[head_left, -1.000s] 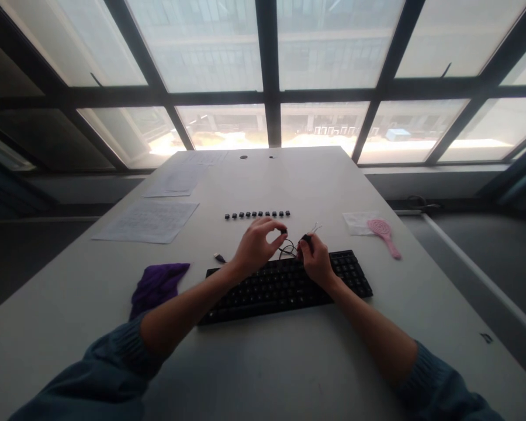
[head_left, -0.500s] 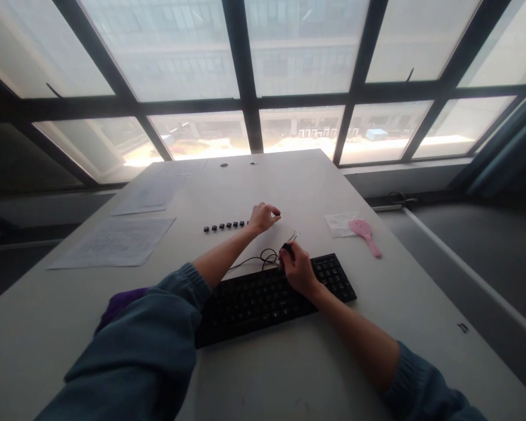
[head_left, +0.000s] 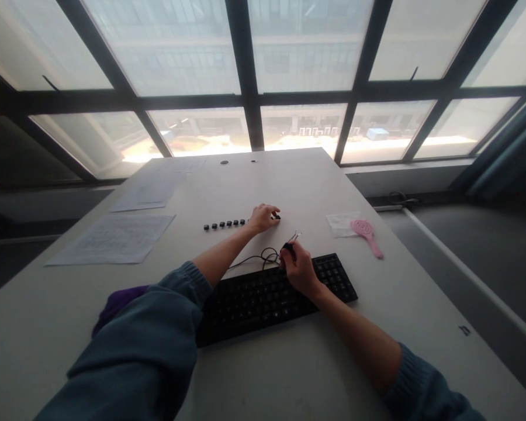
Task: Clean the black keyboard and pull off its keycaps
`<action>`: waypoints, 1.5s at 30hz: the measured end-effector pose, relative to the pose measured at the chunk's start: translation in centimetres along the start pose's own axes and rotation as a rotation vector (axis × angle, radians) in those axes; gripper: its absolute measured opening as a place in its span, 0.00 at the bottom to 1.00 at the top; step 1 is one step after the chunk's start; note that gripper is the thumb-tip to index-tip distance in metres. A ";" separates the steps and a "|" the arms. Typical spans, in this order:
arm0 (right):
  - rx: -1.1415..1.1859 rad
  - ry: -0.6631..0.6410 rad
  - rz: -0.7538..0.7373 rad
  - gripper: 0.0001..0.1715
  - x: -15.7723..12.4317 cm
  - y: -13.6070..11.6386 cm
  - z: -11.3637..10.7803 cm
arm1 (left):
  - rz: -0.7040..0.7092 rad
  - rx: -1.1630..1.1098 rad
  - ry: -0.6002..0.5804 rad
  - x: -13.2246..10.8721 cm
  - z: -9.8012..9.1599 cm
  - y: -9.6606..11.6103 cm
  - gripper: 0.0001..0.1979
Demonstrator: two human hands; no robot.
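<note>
Keyboard (head_left: 254, 307) on bench (head_left: 289, 184); row of keycaps (head_left: 229, 223) behind it; papers (head_left: 114, 238) left of row; hairbrush (head_left: 362, 228) right, overlapping bag (head_left: 338, 225); cloth (head_left: 117, 304) left.

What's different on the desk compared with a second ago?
The left hand moved forward with a small black key, from near the keyboard's back edge to the right end of the row of keys; whether it has let go, I can't tell. The left sleeve now covers more of the purple cloth. The right hand still holds the wire-tipped tool; papers and pink brush stayed put.
</note>
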State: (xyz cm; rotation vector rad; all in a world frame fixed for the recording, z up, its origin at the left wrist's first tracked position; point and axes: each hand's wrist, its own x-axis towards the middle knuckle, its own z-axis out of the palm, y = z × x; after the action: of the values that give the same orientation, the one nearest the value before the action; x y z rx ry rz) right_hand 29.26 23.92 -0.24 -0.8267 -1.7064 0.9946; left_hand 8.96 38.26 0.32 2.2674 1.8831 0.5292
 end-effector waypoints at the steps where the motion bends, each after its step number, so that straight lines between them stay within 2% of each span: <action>1: -0.001 -0.001 0.001 0.08 0.0 0.0 0.0 | 0.002 -0.002 -0.003 0.0 -0.1 0.0 0.19; 6: 0.016 0.007 0.000 0.08 0.0 0.1 0.1 | 0.009 0.003 0.032 -0.9 -1.8 0.4 0.21; 9: 0.037 0.022 0.002 0.08 0.0 0.2 0.2 | -0.007 0.014 0.077 -2.9 -3.7 1.4 0.17; 13: 0.077 0.129 0.025 0.11 0.3 -0.1 0.2 | 0.028 0.009 0.101 -8.1 -5.9 4.0 0.14; 16: 0.088 0.213 0.053 0.11 0.8 -0.4 -0.2 | 0.074 -0.046 0.087 -12.7 -6.4 6.5 0.14; 19: 0.063 0.165 0.057 0.11 1.2 -0.5 -0.9 | 0.047 -0.121 0.048 -16.3 -5.9 8.8 0.13; 22: 0.030 0.013 0.035 0.09 1.4 -0.3 -1.6 | 0.002 -0.194 0.059 -18.3 -4.9 10.4 0.12; 27: -0.092 -0.168 -0.023 0.08 1.2 0.0 -2.0 | -0.024 -0.311 0.140 -19.0 -2.8 10.7 0.13; 35: -0.110 -0.283 -0.006 0.09 1.4 -0.6 -1.6 | -0.043 -0.346 0.187 -19.2 -0.7 9.5 0.10; 45: -0.096 -0.259 0.039 0.10 1.9 0.1 -1.4 | -0.022 -0.364 0.176 -19.1 -0.4 9.2 0.15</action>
State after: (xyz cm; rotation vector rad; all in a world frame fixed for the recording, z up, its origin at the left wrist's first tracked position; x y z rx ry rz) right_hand 30.02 26.00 0.73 -0.8227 -1.9778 1.0912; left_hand 14.42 17.75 0.42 2.0168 1.7111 1.0060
